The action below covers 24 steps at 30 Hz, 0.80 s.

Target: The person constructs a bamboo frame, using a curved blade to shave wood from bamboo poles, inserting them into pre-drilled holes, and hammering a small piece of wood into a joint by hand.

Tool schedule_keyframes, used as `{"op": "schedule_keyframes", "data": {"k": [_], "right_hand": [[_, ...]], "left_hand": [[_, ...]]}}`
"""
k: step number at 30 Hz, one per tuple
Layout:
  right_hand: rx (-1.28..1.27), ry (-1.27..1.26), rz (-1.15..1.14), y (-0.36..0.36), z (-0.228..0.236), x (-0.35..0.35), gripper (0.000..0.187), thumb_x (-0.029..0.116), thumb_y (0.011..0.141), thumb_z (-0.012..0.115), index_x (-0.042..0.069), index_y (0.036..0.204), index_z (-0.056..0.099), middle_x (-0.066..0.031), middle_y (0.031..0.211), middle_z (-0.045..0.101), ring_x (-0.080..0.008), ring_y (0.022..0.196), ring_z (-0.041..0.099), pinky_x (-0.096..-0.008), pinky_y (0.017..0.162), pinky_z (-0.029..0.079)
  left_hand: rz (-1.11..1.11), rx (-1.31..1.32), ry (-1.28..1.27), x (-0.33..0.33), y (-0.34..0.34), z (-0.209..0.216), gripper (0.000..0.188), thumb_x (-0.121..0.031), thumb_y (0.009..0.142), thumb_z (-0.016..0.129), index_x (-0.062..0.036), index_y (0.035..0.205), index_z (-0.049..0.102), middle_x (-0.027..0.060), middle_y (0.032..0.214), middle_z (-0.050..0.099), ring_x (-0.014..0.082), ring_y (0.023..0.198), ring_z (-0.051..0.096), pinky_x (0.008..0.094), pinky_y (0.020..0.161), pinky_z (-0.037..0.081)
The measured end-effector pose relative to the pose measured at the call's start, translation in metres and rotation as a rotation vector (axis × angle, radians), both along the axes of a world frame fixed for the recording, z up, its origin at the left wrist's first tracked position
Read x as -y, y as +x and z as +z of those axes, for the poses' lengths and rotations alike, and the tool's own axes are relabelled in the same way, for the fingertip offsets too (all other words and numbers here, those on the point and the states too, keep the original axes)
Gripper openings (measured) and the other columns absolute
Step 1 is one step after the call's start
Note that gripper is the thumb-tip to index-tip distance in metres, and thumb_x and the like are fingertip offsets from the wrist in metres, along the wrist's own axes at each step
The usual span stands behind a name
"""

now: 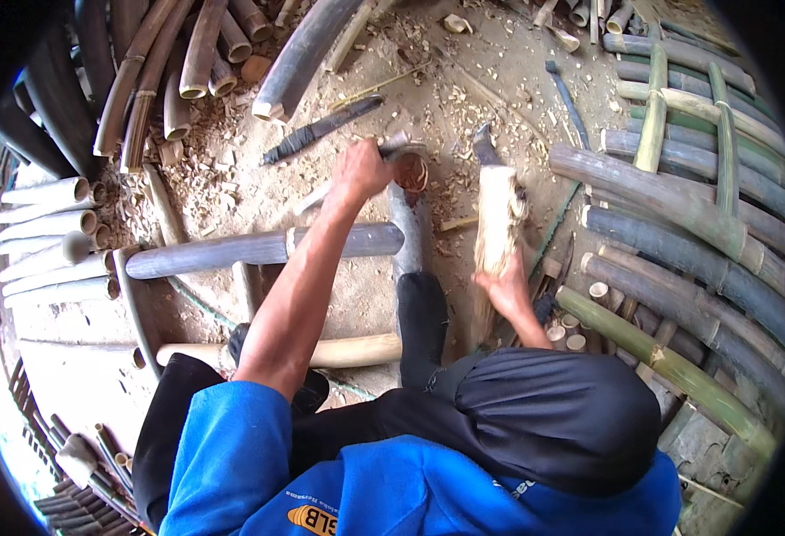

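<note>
Gripping the low end of a chunky wood block (pixel 500 210), the right hand (pixel 506 284) has its fingers curled in tight. The block goes up and away from that hand, in front of the person's right knee. To its left, the left hand (pixel 363 170) is closed in a fist around a short grey piece (pixel 396 141). Most of that piece is hidden by the fingers, so I cannot tell its full shape. The fist is just beside the top of a grey pole (pixel 413 219), which points away from the person.

The block is pale yellow and rough, with bumpy, torn sides. The grey pole has a red-brown hollow at its far end. A long dark bamboo pole (pixel 232 255) lies across from the left, and its end meets the side of the grey pole. The left arm goes over the long pole and hides a bit of it.

Past the hands, a dark stick (pixel 321 129) with a wrapped end lies on the dirt. Little wood chips (pixel 218 165) are all around. A green bamboo pole (pixel 669 362) and many dark ones are on the right. Cut bamboo tubes (pixel 49 219) are stacked on the left.
</note>
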State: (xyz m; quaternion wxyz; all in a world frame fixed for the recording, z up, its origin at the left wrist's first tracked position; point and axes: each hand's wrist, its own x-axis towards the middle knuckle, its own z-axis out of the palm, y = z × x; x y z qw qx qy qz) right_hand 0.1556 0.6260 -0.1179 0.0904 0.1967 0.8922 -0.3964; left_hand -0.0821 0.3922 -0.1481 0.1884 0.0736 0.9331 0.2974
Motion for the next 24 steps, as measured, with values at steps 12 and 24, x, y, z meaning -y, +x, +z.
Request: {"op": "schedule_keyframes", "data": {"k": [12,24], "right_hand": [[-0.349,0.125,0.108,-0.137,0.020,0.004,0.058,0.019,0.086,0.073,0.003,0.135,0.047,-0.0218,0.123,0.056,-0.0364,0.116,0.056,-0.0448,0.099,0.046],[-0.029,-1.081,-0.043,-0.419,0.032,0.062,0.054,0.051,0.091,0.066,0.007,0.120,0.053,-0.0085,0.101,0.062,-0.0156,0.083,0.064,-0.0377,0.067,0.058]], "left_hand": [[0.400,-0.474,-0.277,0.078,-0.059,0.108,0.090,-0.035,0.065,0.090,-0.0028,0.137,0.045,0.0238,0.132,0.051,0.0405,0.121,0.052,0.0512,0.096,0.047],[0.116,0.537,0.700,0.165,-0.067,0.136,0.069,-0.034,0.068,0.081,0.0016,0.120,0.055,0.0176,0.096,0.068,0.0205,0.083,0.068,0.0345,0.069,0.059]]}}
